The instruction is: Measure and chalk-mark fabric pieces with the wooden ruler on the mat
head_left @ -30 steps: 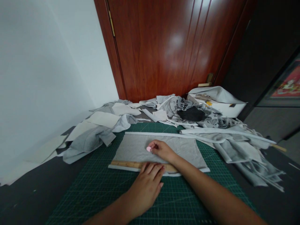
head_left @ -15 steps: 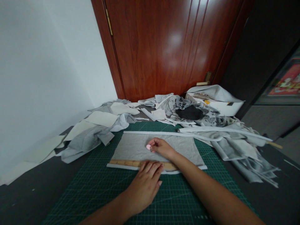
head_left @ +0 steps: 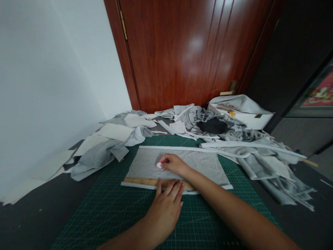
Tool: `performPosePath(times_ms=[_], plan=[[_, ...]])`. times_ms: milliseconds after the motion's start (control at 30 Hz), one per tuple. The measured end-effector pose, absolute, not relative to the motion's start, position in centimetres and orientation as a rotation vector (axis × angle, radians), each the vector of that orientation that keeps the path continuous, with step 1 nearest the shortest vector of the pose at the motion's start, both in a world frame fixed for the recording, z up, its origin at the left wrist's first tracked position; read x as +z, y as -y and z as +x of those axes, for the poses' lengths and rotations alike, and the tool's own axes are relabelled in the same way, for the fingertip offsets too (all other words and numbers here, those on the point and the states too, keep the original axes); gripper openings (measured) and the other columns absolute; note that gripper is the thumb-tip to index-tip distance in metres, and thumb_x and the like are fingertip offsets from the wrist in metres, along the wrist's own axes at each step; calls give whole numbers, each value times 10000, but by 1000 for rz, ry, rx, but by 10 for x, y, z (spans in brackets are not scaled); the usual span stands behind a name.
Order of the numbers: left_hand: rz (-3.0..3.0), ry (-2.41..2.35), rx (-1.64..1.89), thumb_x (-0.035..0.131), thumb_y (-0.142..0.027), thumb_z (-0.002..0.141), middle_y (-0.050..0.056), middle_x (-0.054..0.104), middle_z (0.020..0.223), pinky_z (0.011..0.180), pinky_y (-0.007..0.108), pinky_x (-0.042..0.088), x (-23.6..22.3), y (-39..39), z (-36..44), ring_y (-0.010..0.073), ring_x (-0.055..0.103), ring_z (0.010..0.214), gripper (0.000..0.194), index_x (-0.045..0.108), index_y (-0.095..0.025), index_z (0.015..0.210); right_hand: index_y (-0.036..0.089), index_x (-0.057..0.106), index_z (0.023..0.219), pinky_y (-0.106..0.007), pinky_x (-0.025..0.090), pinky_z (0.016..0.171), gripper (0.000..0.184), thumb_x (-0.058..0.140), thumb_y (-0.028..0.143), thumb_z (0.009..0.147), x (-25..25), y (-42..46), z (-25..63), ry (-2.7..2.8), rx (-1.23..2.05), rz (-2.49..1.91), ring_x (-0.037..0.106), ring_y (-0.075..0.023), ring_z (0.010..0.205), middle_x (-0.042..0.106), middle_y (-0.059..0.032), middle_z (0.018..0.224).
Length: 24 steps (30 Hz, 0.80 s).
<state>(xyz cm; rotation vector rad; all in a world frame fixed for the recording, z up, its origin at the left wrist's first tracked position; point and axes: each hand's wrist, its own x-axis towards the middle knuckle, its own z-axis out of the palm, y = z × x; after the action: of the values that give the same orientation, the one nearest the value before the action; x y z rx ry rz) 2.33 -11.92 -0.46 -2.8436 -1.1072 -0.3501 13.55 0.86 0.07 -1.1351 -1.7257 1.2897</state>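
Observation:
A piece of grey fabric lies flat on the green cutting mat, with white strips along its far and near edges. Along the near edge rests a wooden ruler. My left hand presses down on the ruler with its fingers stretched out and the thumb apart. Over the middle of the fabric, my right hand pinches a round pink piece of tailor's chalk between thumb and fingers. The right forearm covers part of the ruler's right end.
Grey cloth pieces and cream pattern sheets lie to the left. At the back right are heaped scraps with a black cloth and a white box. Long fabric strips hang over the right side. A wooden door stands behind.
My right hand has shifted a little to the left with the chalk. My left thumb has spread from the fingers on the ruler. The view has turned slightly.

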Motion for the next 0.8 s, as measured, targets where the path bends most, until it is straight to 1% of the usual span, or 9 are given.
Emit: performPosePath(times_ms=[100, 200, 267, 433, 600, 800], plan=[[-2851, 1118, -342, 351, -251, 971, 122, 537, 1354, 1095, 572, 233, -5, 120, 24, 268, 455, 1259, 416, 448, -152, 1363, 159, 653, 789, -199, 401, 562, 44, 663, 160, 747, 13, -9, 108, 1924, 1120, -1120, 531, -97, 600, 589, 34, 656], [-2865, 1143, -345, 366, -267, 967, 108, 582, 1289, 1102, 580, 222, -2, 121, 24, 274, 474, 1233, 369, 522, -176, 1290, 171, 672, 790, -202, 384, 590, 49, 687, 204, 757, 29, -7, 80, 2151, 935, -1086, 544, -105, 653, 626, 26, 711], [-2876, 1167, -365, 395, -261, 956, 98, 596, 1255, 1104, 595, 210, -1, 122, 23, 276, 481, 1220, 330, 554, -186, 1236, 181, 676, 798, -205, 377, 599, 63, 691, 235, 767, 37, -6, 64, 2261, 872, -1083, 557, -115, 689, 645, 23, 747], [-2914, 1188, -365, 427, -227, 944, 86, 612, 1222, 1084, 640, 216, -3, 124, 23, 284, 489, 1205, 286, 572, -194, 1187, 185, 677, 859, -208, 367, 605, 96, 683, 228, 773, 41, -7, 38, 2405, 815, -1087, 582, -132, 746, 672, 8, 822], [-2907, 1202, -371, 416, -207, 945, 94, 637, 1172, 1070, 650, 230, -9, 125, 23, 289, 516, 1169, 280, 588, -192, 1166, 188, 668, 871, -193, 375, 611, 90, 677, 228, 790, 38, -8, 28, 2451, 836, -1002, 580, -122, 749, 672, 12, 844], [-2992, 1197, -292, 410, -201, 938, 108, 617, 1224, 1056, 648, 257, -6, 124, 22, 307, 507, 1184, 301, 591, -187, 1178, 185, 673, 883, -195, 373, 614, 100, 671, 244, 802, 40, -6, 26, 2478, 837, -990, 582, -125, 757, 673, 13, 853]])
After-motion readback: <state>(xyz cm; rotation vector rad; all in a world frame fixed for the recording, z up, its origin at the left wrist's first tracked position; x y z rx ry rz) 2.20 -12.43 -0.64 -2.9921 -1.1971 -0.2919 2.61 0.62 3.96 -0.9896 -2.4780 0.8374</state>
